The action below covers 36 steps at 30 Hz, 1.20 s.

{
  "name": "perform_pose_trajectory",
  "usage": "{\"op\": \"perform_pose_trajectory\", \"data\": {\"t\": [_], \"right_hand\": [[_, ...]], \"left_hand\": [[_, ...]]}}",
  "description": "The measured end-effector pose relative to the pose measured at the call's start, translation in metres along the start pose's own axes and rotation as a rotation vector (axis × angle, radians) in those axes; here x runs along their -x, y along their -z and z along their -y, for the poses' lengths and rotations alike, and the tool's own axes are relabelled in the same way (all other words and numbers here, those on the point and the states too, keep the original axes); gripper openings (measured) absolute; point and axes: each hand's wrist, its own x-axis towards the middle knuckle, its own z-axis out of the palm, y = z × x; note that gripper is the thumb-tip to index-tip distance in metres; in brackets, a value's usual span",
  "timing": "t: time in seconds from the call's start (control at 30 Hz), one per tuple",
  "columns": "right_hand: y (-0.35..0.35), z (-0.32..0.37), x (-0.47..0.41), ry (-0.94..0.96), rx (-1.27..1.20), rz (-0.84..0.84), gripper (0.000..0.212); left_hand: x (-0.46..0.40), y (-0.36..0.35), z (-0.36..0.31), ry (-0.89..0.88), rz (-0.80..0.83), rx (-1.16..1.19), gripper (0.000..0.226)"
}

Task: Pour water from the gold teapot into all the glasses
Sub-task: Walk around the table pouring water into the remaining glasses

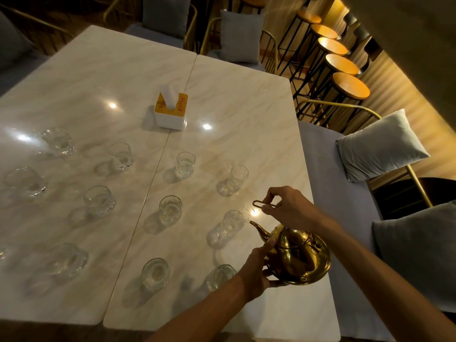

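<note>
a: status, nearest first.

b: left hand point(256, 265) cups the belly of the gold teapot point(299, 257) from below, fingers wrapped on it. right hand point(288, 208) pinches the thin wire handle point(265, 204) above the pot, fingers closed on it. the pot is tilted, held over the near right corner of the marble table point(246, 107), spout just beside the rim of the middle right glass point(230, 224). a few drops show at that rim; i judge pouring is in hand there.

a: what is done?

b: cannot tell with confidence. clear water in clear glass, dim light. the nearest right glass point(220, 276) is partly hidden by the left forearm. the near centre glass point(155, 274), the next one up point(170, 209) and the two farther glasses point(185, 164) point(237, 178) show no readable level.

a: remaining?

b: likely most of it. the left table half carries six more glasses point(100, 199), well apart from the pot and blurred.

a: obstructions?

b: a tissue box point(170, 112) stands beyond the glasses, clear of the work. cushioned chairs point(380, 144) and bar stools point(350, 86) are off the table.
</note>
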Motion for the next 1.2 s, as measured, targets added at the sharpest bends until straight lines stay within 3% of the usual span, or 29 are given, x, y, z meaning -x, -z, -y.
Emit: {"op": "perform_pose_trajectory", "data": {"t": [0.33, 0.53, 0.8, 1.0, 1.2], "right_hand": [[-0.007, -0.005, 0.002, -0.023, -0.011, -0.009, 0.010], [-0.011, -0.012, 0.006, -0.022, -0.038, -0.030, 0.013], [-0.018, -0.019, 0.013, -0.038, -0.122, -0.074, 0.011], [-0.027, -0.030, 0.028, -0.076, -0.248, -0.152, 0.011], [-0.034, -0.038, 0.048, -0.066, -0.376, -0.282, 0.017]], "left_hand": [[0.000, 0.002, 0.003, 0.053, 0.002, -0.001, 0.034], [-0.005, 0.008, 0.005, 0.076, 0.014, -0.032, 0.048], [-0.005, 0.016, 0.002, 0.085, 0.029, -0.082, 0.047], [-0.006, 0.028, 0.000, 0.068, -0.076, -0.149, 0.086], [-0.007, 0.036, -0.010, -0.001, -0.128, -0.205, 0.088]]}}
